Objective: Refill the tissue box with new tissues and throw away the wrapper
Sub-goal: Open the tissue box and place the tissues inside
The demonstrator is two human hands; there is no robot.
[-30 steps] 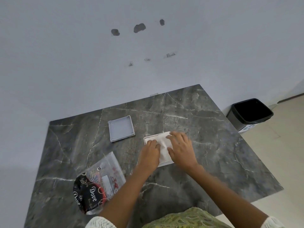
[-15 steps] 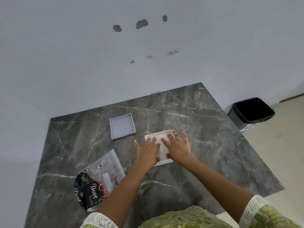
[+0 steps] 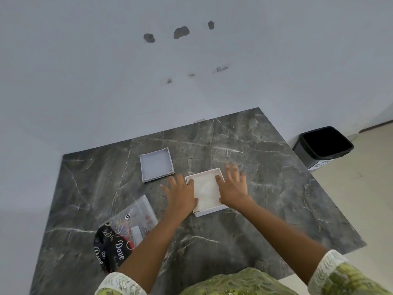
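Observation:
A white square tissue box (image 3: 210, 211) sits open on the dark marble table (image 3: 265, 188), with white tissues (image 3: 205, 189) lying inside it. My left hand (image 3: 180, 193) lies flat at the box's left edge, fingers spread, one fingertip on the rim. My right hand (image 3: 234, 187) rests flat at the box's right edge, fingers spread, the thumb over the rim. Neither hand holds anything. The box's grey lid (image 3: 157, 164) lies upside down to the far left of the box. The clear and black printed wrapper (image 3: 123, 233) lies crumpled at the near left.
A black waste bin (image 3: 325, 145) stands on the floor past the table's right edge, by the wall. A plain wall with dark marks runs along the table's far side. The table's right and near edges are in view.
Both hands have slid apart from on top of the tissues to the left and right edges of the box, fingers spreading, which leaves the tissues uncovered in the middle.

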